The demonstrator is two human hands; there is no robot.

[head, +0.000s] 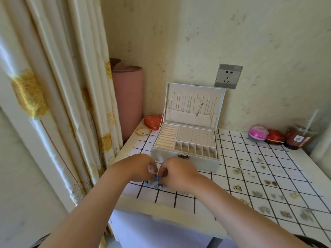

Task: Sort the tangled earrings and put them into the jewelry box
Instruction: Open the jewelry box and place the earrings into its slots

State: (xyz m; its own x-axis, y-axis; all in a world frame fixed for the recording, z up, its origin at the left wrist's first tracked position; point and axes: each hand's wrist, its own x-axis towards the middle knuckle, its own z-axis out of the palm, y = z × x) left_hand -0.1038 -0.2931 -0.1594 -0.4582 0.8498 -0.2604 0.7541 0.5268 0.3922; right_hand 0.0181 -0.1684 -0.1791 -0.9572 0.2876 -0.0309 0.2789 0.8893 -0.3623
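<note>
A pale grey jewelry box stands open on the table, its lid leaning back with thin chains hanging inside. Its tray shows ring rolls, a perforated earring panel and small compartments. Just in front of the box, my left hand and my right hand meet fingertip to fingertip, both pinching a small blue tangle of earrings that touches the checked cloth. Many small gold and silver earrings lie spread in pairs over the cloth to the right.
The white cloth with a black grid covers the table. A red heart-shaped case and gold bangles sit left of the box. A pink ball, a red case and a drink cup stand at the back right. Curtains hang on the left.
</note>
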